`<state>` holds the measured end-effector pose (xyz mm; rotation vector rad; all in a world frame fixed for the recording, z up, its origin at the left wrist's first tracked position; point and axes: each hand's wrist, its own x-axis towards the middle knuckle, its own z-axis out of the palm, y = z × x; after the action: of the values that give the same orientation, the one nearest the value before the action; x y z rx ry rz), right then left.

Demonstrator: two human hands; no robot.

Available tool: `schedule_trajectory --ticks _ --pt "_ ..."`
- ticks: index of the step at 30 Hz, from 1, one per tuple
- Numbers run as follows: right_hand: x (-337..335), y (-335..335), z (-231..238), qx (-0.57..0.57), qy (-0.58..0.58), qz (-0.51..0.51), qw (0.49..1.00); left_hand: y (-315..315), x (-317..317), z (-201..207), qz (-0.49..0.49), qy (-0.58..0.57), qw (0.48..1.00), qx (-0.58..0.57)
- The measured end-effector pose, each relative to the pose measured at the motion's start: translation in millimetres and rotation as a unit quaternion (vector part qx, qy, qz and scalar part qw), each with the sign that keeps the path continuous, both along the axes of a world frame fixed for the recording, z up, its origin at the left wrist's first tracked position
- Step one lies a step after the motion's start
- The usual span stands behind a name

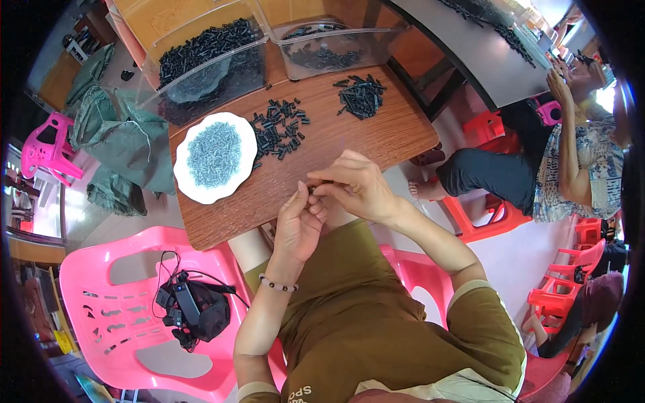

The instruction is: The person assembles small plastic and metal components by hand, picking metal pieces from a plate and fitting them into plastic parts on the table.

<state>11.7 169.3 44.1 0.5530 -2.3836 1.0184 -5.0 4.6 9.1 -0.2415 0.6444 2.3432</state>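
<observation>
Over the near edge of the wooden table point(222, 218), my two hands meet fingertip to fingertip. My left hand point(300, 227) is closed in a pinch, palm turned up. From the right, my right hand point(357, 185) pinches at the same spot. Between the fingertips a small dark piece point(314, 190) shows, mostly hidden by the fingers. Beyond my left hand lies a loose heap of short black tubes point(277, 127). A white scalloped plate point(247, 176) full of small clear or silvery pieces stands left of them. Farther right is a second pile of longer black pieces point(363, 97).
At the table's back stand a clear bin point(201, 94) heaped with black tubes and a second clear bin point(336, 66) with fewer. A pink chair point(121, 295) at my left holds black cabled gear point(198, 309). Another person point(571, 161) sits to the right, beside a grey table point(470, 54).
</observation>
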Motion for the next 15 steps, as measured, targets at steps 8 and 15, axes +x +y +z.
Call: schedule_trajectory --ticks 8,15 --pt "11.4 4.3 5.0 0.02 -0.034 0.0 0.999 -0.1 4.4 -4.0 -0.018 0.017 0.999 -0.034" --pt "21.2 8.1 8.5 0.038 -0.023 -0.013 0.999 3.2 10.8 -9.6 -0.031 0.017 0.999 -0.015"
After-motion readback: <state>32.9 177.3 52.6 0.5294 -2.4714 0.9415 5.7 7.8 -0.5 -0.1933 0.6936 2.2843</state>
